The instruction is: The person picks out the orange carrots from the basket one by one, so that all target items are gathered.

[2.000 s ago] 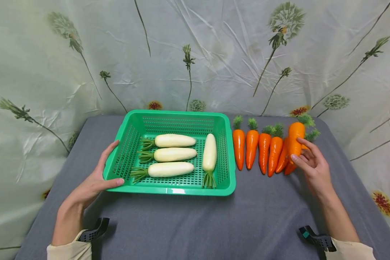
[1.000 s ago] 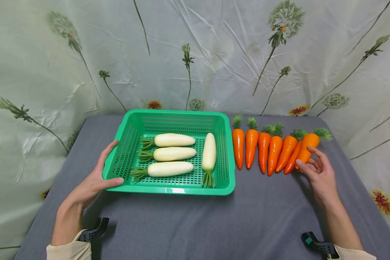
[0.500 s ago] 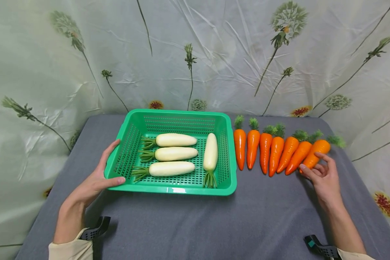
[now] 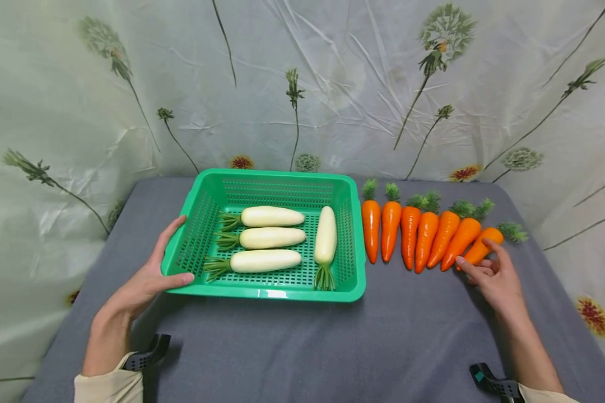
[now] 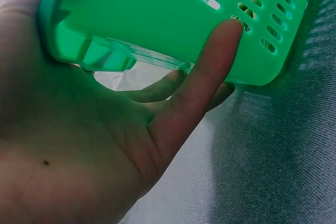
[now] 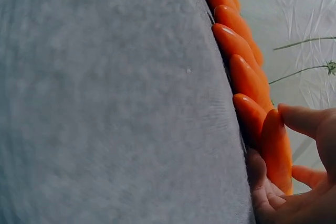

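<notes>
A green plastic basket [image 4: 282,294] with slotted walls stands left of centre. My left hand [image 4: 143,282] grips its left end, thumb on the front corner; the left wrist view shows the hand [image 5: 178,98] against the basket wall [image 5: 142,19]. Inside lie three white radishes [image 4: 265,261] crosswise and another radish [image 4: 325,235] lengthwise at the right. My right hand [image 4: 499,280] pinches the rightmost carrot [image 4: 484,244], low at the table and slanted beside a neighbouring carrot [image 4: 460,243]. In the right wrist view, thumb and fingers are around this carrot [image 6: 276,148].
A row of several orange carrots [image 4: 409,238] with green tops lies right of the basket, tips toward me. Grey cloth [image 4: 302,347] covers the table. A flower-printed curtain [image 4: 302,84] hangs behind it.
My right hand carried the last carrot right and lowered it at the row's end, then shifted it slightly left toward its neighbour. My left hand and the basket have stayed in place.
</notes>
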The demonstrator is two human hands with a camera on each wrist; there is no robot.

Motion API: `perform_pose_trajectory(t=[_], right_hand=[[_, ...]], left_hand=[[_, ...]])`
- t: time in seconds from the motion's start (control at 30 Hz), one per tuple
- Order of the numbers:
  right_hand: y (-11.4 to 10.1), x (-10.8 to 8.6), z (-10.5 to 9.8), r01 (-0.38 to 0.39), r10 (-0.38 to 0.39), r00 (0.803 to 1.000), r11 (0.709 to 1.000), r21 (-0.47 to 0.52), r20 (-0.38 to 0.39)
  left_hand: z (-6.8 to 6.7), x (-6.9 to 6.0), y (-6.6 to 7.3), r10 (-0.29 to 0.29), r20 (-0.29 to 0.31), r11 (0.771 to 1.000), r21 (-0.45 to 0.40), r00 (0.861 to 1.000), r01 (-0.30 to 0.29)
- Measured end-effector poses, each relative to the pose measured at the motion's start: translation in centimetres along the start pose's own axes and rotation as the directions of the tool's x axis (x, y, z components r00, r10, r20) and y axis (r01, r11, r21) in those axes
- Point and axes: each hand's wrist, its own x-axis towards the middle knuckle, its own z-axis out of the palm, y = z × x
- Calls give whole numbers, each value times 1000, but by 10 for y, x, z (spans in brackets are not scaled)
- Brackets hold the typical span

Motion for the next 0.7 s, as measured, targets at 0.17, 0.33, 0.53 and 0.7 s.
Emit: perform_pose_trajectory(t=[0.17,0.33,0.53,0.7], right_hand=[[-1,3,-2,53,-52,998,995,-81,19],[-1,3,-3,62,-57,998,986,-157,33],[-3,2,-4,104,-98,994,969,-224,40],[-5,4,-6,140,-130,990,954,-264,54]], left_hand=[[0,0,-1,-1,2,1000,6,1000,1],[0,0,-1,-3,-3,1000,12,1000,3],[-3,-1,0,-7,-1,1000,28,1000,7],[-4,-1,2,-5,2,999,45,1000,5]])
